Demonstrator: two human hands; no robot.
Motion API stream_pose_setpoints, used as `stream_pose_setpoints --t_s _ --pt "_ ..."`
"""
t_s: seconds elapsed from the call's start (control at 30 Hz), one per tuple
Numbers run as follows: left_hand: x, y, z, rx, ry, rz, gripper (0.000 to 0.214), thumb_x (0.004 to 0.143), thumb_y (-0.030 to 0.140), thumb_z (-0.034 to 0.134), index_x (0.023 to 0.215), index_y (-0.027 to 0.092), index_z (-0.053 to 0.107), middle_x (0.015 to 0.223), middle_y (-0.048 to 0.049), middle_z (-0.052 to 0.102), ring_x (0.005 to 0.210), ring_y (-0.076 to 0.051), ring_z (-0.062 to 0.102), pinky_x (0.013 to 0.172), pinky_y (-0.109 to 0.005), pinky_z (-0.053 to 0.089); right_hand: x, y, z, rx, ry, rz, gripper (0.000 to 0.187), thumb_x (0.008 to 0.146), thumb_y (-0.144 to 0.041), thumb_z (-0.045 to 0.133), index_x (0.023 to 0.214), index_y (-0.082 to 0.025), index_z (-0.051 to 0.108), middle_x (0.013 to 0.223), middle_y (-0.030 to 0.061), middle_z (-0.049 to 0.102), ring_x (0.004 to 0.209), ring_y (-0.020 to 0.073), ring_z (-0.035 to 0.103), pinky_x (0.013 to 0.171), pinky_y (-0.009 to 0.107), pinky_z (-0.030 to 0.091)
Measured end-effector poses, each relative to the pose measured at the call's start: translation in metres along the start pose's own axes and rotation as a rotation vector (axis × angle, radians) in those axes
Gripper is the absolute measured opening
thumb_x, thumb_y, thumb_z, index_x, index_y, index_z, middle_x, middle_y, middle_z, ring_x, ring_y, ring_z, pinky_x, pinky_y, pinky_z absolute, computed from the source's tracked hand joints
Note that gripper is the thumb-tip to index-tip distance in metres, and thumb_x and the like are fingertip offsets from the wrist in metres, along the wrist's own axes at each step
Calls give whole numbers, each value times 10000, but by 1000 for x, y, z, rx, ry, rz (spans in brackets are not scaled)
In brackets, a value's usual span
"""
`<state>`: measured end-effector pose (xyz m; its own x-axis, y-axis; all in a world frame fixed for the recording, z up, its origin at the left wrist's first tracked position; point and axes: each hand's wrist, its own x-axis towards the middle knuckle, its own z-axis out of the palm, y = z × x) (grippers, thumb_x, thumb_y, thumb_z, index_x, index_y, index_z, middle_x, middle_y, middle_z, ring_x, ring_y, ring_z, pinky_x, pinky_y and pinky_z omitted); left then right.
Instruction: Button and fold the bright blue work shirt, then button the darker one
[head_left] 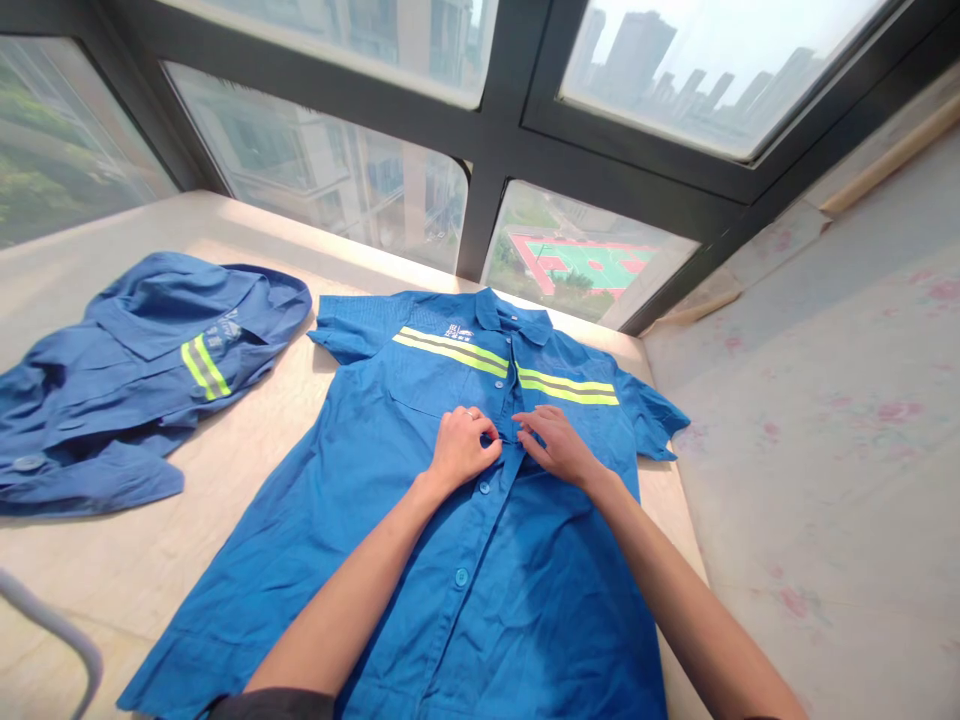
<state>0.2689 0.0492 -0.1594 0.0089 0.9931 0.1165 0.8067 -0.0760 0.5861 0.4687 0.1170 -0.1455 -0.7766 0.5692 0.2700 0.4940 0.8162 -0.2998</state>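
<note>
Home bay window [487, 140], floral wall [832, 430]

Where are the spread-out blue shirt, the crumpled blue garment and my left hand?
Spread-out blue shirt [540, 560], head view: its lower front.
Crumpled blue garment [142, 385], head view: middle of its cloth.
Left hand [461, 448], head view: back of the hand.

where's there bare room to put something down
Mainly the pale ledge between the bunched garment and the spread shirt, running down toward the grey tube. A thin bare strip separates shirt and flowered wall. Crowded: mid-shirt, around left hand and right hand.
</note>
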Motion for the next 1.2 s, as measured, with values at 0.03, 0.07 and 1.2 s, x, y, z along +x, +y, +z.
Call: stream_pose_setpoints --t_s 0.03,0.07,1.2 --pt "0 0 0 -9 0 -1 114 824 294 624 803 250 726 939 -20 691 934 -191 565 813 -346 364 6 2 -1 -18 -57 25 360 958 -275 509 1289 -167 597 923 75 693 887 181 605 937 372 447" --pt "0 0 0 -17 0 -1 112 819 291 625 798 248 726 938 -20 694 934 -191 566 817 -347 364 13 3 -1 -41 -122 41 445 945 -274 531 1375 -161 543 903 74 686 860 183 594 895 356 448" --pt "-1 -6 -3 62 -5 36 274 904 311 536 1101 237 713 1058 -73 648 1007 -224 571 893 -364 472 52 2 -12 27 -469 -47 150 844 -145 597 929 -177 716 919 43 627 828 122 559 717 224 377"
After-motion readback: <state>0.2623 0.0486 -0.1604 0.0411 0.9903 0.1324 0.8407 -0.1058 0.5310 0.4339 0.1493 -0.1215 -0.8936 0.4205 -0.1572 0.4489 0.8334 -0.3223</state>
